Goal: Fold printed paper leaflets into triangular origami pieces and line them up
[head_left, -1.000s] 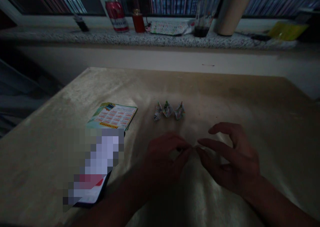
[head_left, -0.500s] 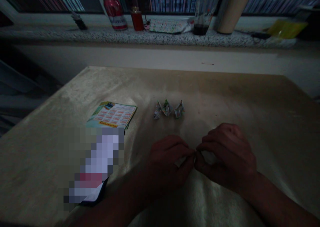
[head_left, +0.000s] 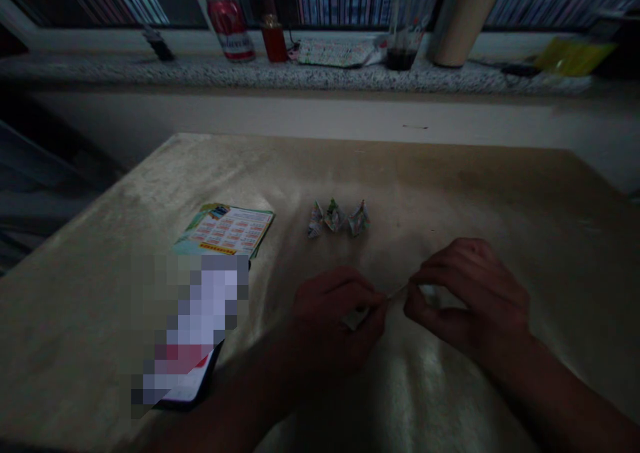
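Observation:
My left hand [head_left: 335, 316] and my right hand [head_left: 470, 293] meet low over the beige tablecloth [head_left: 450, 193], each pinching one end of a small pale piece of paper [head_left: 397, 292] stretched between the fingertips. Both hands have their fingers curled shut. Three small folded paper figures [head_left: 337, 218] stand in a row just beyond the hands. The light is dim and the paper's shape is hard to make out.
A printed leaflet [head_left: 225, 230] lies to the left, with a phone [head_left: 187, 343] nearer me, its screen blurred out. On the stone windowsill [head_left: 200, 73] behind the table stand a red can [head_left: 230, 20], a small red jar [head_left: 275, 40], a dark-filled glass [head_left: 403, 46] and a cardboard tube [head_left: 463, 16].
My right hand's fingers, spread a second ago, have closed into a pinch. It has since drawn a little to the right, pulling the paper out between the two hands.

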Available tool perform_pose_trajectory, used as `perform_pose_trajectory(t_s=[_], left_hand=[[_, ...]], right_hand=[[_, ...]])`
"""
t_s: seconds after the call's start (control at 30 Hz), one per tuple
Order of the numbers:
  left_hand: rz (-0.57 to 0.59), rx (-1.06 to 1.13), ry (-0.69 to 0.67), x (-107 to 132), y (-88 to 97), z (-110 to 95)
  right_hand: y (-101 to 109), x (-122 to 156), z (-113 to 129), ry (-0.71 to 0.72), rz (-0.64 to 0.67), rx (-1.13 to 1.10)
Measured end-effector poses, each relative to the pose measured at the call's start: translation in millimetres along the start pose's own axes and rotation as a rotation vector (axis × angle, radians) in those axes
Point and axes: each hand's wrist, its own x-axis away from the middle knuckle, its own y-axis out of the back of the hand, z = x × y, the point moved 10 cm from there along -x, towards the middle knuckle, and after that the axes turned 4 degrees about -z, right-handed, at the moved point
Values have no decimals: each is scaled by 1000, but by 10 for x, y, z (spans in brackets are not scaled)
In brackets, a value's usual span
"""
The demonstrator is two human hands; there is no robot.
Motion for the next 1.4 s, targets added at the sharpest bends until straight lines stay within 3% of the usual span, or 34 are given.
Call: perform_pose_trajectory(t_s=[0.1,0.17,0.3,0.53,0.7,0.93,1.27,1.4], left_hand=[[-5,12,32,-8,38,25],[-15,12,58,-6,62,57],[-24,32,109,-2,69,129],[53,81,189,33,-29,242],[88,101,193,43,-70,267],[84,115,195,7,-60,277],[67,35,239,16,-57,326],[98,35,319,33,-84,401]], right_hand=[[40,16,-205,-52,36,62],[146,13,-309,-85,-9,106],[216,-4,-306,-90,-32,35],[95,-6,-149,-73,31,-129],[-174,54,-15,-83,183,-310],[-345,120,-61,-275,233,-542],[-337,149,-125,-379,243,-490],[-437,249,-232,-559,318,-520]])
